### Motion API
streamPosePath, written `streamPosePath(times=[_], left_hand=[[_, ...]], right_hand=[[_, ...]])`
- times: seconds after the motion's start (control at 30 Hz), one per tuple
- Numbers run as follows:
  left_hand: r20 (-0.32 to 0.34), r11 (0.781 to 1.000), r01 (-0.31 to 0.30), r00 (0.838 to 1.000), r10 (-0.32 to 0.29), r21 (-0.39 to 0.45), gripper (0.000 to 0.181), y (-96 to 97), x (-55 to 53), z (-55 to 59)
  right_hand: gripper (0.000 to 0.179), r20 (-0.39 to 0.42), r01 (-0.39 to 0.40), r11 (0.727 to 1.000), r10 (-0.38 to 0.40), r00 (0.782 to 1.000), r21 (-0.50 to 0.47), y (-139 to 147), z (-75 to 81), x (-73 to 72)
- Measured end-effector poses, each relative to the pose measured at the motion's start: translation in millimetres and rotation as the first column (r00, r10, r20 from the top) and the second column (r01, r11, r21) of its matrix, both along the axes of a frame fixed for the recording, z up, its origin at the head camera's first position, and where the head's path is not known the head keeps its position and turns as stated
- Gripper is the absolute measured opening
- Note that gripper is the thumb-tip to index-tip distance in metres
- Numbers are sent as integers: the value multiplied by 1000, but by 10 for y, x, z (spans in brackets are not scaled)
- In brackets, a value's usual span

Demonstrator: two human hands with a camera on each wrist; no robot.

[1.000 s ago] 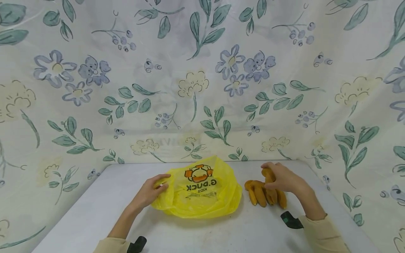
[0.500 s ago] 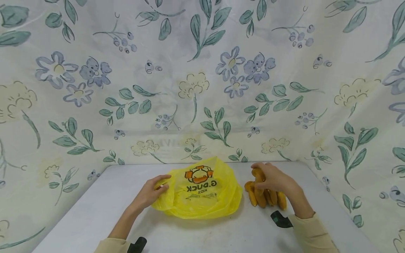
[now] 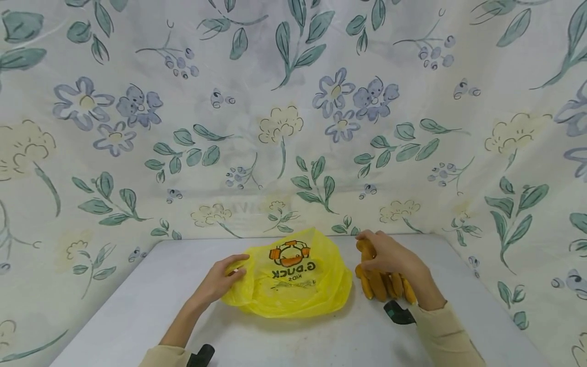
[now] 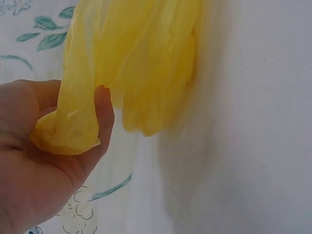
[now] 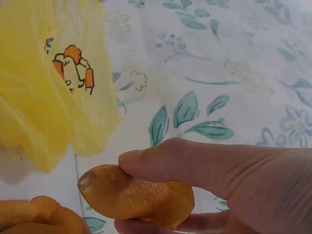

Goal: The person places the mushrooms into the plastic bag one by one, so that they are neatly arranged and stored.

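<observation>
My left hand (image 3: 217,279) grips the left side of a yellow plastic bag (image 3: 293,293) printed with an orange duck logo. In the left wrist view, the thin film of the bag (image 4: 78,112) runs between thumb and fingers. My right hand (image 3: 396,255) pinches one brownish-yellow banana (image 5: 109,192) with a dark tip, thumb on one side and fingertips on the other. Just below it on the table lie several more bananas (image 3: 377,288), partly hidden behind this hand. The held banana overlaps them in the head view, close to the bag's right side.
The white table (image 3: 293,341) runs back to a wall covered in floral cloth (image 3: 279,153). Cloth also hangs along both sides of the table. A dark wrist mount (image 3: 399,312) sits under the right wrist.
My right hand has moved left with the held banana, passing over the other bananas toward the bag. My left hand and the bag have stayed in place.
</observation>
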State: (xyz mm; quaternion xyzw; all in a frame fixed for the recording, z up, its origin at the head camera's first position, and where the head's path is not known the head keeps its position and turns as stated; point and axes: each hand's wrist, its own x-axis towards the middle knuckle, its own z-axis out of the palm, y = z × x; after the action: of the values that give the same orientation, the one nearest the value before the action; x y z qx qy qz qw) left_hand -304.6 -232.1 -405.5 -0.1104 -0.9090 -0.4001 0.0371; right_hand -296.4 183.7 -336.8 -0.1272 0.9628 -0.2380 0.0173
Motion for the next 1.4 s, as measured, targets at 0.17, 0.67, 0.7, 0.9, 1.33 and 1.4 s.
streamPosePath(times=[0.17, 0.67, 0.7, 0.9, 1.33, 1.4], left_hand=[[9, 1000, -4, 1000, 3, 6, 41, 4, 5, -4], [-1, 1000, -10, 1000, 10, 4, 42, -11, 14, -24], [-3, 1000, -9, 1000, 9, 5, 42, -11, 16, -25], [0, 1000, -9, 1000, 9, 14, 42, -6, 32, -29], [2, 1000, -8, 1000, 8, 24, 42, -11, 37, -43], [3, 1000, -8, 1000, 8, 24, 42, -13, 36, -47]], right_hand=[[61, -3, -16, 1000, 16, 1000, -14, -27, 13, -14], [60, -40, -53, 997, 50, 998, -65, -230, -64, -60], [61, -48, -60, 996, 57, 997, -66, -248, -76, -65], [62, -57, -83, 992, 78, 995, -94, -372, -147, -99], [62, -40, -85, 983, 80, 996, -161, -586, -235, -65], [61, -29, -77, 984, 73, 997, -159, -607, -249, -64]])
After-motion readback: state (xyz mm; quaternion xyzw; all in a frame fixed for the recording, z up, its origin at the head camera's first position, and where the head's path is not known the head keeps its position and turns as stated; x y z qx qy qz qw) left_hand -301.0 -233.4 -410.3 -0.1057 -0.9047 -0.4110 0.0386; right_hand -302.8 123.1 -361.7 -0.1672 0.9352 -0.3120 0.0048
